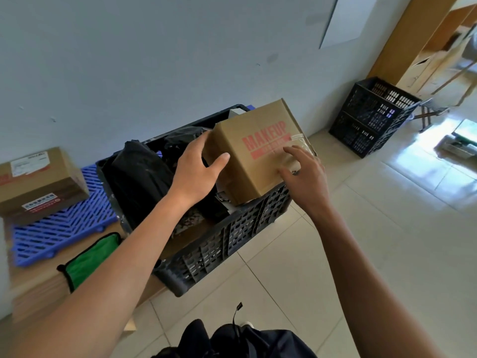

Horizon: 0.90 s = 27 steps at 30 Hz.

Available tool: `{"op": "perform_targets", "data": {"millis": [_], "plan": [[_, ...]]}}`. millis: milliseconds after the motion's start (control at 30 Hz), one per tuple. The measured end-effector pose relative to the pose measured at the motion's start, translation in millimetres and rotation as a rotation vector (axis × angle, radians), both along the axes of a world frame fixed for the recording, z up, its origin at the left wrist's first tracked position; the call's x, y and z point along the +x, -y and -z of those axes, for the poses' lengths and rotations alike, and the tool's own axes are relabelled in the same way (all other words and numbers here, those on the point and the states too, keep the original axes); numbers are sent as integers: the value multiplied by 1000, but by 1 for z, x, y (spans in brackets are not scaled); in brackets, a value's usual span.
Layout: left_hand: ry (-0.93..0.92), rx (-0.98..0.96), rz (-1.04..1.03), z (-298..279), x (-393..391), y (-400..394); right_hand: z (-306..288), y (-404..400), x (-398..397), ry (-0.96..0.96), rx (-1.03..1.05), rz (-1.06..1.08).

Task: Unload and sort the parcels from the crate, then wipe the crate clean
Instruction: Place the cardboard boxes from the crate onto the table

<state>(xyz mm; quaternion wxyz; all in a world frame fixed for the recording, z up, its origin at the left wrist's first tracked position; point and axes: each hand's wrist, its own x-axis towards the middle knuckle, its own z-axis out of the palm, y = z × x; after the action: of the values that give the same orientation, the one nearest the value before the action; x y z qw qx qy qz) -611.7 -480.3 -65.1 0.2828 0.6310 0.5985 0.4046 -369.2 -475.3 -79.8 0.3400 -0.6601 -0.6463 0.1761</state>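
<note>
A black slatted crate (227,244) stands on a low wooden platform in the middle. A brown cardboard box (258,130) printed MAKEUP in red sits tilted at the crate's right end. My left hand (198,169) grips the box's left edge, thumb on its near face. My right hand (307,177) touches the near right corner of the box with spread fingers. A black plastic parcel (136,174) fills the crate's left end, with more dark parcels under my left arm.
A labelled cardboard parcel (41,179) lies on a blue slatted mat (59,228) at the left. A green cloth (87,262) lies on the wooden platform (38,288). Two stacked black crates (371,117) stand by the wall at right. Pale floor tiles (387,241) spread to the right.
</note>
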Motion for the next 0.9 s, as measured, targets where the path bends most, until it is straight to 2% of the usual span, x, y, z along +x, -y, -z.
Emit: {"op": "perform_targets", "data": {"millis": [100,233,367,633,900], "plan": [[49,-49,-19,0,6,-6,1,-9,10,5,-6,52],[148,-179,-77,4,9,-15,3,-23,28,-84,-37,152],[261,-286,-99,13,10,-13,8,-30,33,-183,-73,100],[329,-212,-70,17,22,-7,13,-28,35,-275,-78,93],[364,-59,-87,11,22,17,6,-15,32,-412,-35,86]]}}
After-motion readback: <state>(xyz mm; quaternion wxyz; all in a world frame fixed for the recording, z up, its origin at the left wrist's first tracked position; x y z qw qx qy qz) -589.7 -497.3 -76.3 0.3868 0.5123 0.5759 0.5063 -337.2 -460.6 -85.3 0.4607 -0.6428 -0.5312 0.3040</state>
